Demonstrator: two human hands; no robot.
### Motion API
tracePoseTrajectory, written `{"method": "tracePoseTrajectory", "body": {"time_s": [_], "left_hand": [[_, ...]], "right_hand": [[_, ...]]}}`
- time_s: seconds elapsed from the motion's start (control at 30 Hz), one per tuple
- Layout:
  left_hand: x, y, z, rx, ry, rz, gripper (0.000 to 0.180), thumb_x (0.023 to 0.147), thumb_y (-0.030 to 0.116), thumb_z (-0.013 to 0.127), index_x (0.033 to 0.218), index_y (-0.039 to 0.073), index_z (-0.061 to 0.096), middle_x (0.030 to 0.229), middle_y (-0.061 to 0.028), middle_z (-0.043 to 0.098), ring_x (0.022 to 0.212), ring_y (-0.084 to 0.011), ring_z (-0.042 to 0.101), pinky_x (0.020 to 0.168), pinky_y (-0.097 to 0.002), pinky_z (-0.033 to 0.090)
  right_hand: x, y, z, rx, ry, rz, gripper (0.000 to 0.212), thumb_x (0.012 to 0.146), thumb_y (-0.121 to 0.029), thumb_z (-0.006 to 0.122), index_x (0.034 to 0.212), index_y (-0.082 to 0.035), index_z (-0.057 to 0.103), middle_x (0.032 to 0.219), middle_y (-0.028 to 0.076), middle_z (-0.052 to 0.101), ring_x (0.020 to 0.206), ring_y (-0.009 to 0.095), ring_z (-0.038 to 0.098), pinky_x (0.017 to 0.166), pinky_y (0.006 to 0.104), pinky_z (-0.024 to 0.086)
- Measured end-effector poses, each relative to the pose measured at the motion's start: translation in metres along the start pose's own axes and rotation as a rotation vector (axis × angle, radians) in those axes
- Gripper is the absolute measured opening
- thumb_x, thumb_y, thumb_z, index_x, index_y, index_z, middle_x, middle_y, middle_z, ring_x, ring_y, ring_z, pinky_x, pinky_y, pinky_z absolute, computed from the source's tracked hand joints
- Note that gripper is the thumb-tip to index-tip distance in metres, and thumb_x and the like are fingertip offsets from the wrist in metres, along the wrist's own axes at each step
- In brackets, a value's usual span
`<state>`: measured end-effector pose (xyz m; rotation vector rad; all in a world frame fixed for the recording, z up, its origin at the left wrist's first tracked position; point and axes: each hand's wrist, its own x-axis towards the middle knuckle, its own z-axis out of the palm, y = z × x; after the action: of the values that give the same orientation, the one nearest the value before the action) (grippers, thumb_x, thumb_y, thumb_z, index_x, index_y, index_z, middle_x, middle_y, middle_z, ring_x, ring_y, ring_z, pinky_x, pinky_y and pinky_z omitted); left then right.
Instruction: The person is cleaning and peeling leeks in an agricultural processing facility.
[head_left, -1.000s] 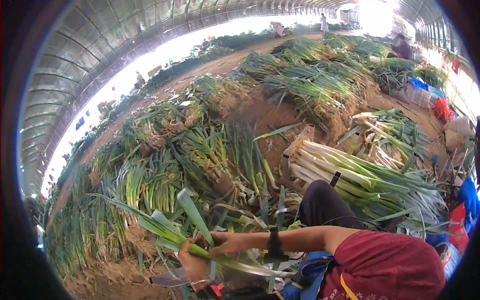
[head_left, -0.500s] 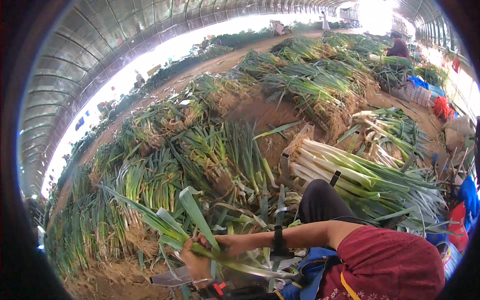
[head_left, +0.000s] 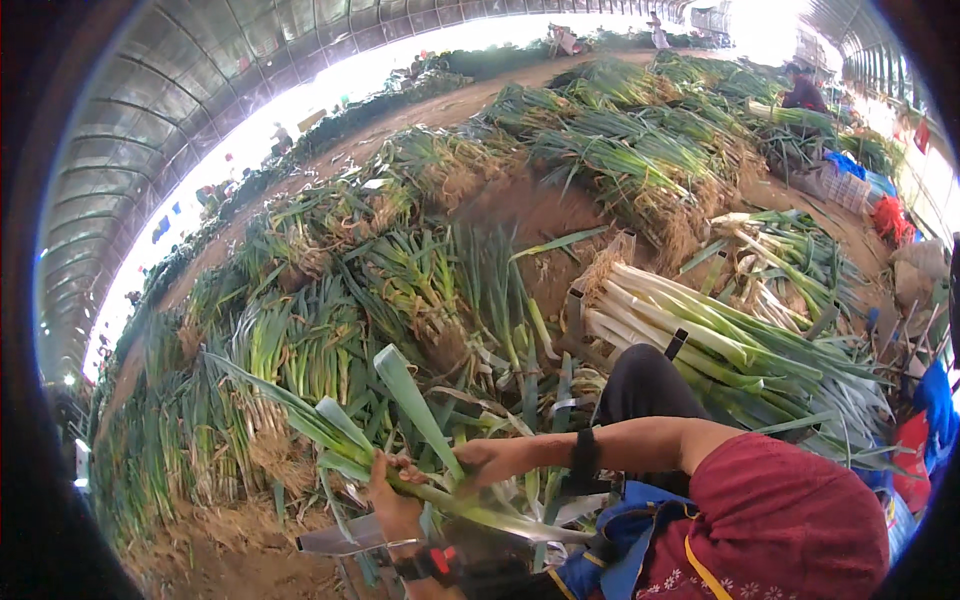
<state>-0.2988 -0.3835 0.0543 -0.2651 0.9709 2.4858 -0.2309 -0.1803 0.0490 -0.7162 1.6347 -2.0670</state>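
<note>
My left hand (head_left: 393,497) is closed around the middle of a long leek (head_left: 438,495). The green leaves point up to the left, and the pale stem runs down to the right towards my lap. Just to the right, my right hand (head_left: 482,462) is closed on a broad green outer leaf (head_left: 412,400) of the same leek, which stands away from the stalk. Some of the right fingers are blurred and partly hidden. Beside my bent knee lies a bundle of trimmed leeks (head_left: 690,320) with white stems, roots to the left, in a metal frame (head_left: 575,312).
Heaps of untrimmed leeks (head_left: 265,350) with soil on their roots cover the ground on the left and ahead. A flat metal piece (head_left: 340,538) is below my left hand. More loose leeks (head_left: 790,262) lie beyond the bundle. Another person (head_left: 803,92) sits at the far right.
My right hand has moved a little to the right, away from my left hand, and the broad leaf has shifted with it. The left hand still grips the stalk.
</note>
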Motion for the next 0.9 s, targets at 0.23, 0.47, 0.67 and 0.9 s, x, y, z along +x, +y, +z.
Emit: {"method": "tracePoseTrajectory", "body": {"time_s": [0.23,0.47,0.67,0.9], "left_hand": [[-0.008,0.01,0.005,0.015,0.005,0.106,0.024,0.089,0.031,0.059,0.078,0.012,0.048,0.07,0.0014,0.049,0.054,-0.0066,0.043,0.05,-0.022,0.035],[-0.033,0.057,-0.004,0.106,0.121,0.347,0.032,0.09,0.034,0.057,0.068,0.016,0.041,0.056,0.0047,0.036,0.047,-0.0061,0.033,0.042,-0.0228,0.03],[-0.027,0.073,-0.014,0.019,0.031,0.372,0.035,0.089,0.033,0.057,0.065,0.017,0.039,0.059,0.0031,0.034,0.048,-0.0065,0.03,0.044,-0.0217,0.029],[-0.066,0.116,-0.056,-0.062,-0.132,0.507,0.036,0.091,0.035,0.056,0.065,0.01,0.05,0.063,-0.0005,0.048,0.048,-0.0066,0.035,0.049,-0.0226,0.031]], "right_hand": [[-0.035,-0.022,-0.007,0.021,-0.057,0.065,0.043,0.084,-0.011,0.065,0.122,0.001,0.048,0.108,0.004,0.061,0.1,0.01,0.051,0.087,0.0278,0.042],[-0.039,-0.045,-0.005,-0.056,-0.026,0.045,0.026,0.084,-0.008,0.064,0.107,-0.002,0.054,0.097,0.002,0.059,0.094,0.011,0.053,0.082,0.03,0.044],[-0.079,-0.06,-0.051,-0.221,0.297,0.054,0.033,0.082,-0.009,0.065,0.113,-0.005,0.054,0.1,0.001,0.06,0.096,0.01,0.053,0.084,0.0284,0.043],[-0.065,-0.068,-0.069,0.042,0.523,-0.079,0.028,0.082,-0.014,0.062,0.107,-0.003,0.056,0.094,0.003,0.059,0.087,0.012,0.056,0.078,0.0272,0.045]]}}
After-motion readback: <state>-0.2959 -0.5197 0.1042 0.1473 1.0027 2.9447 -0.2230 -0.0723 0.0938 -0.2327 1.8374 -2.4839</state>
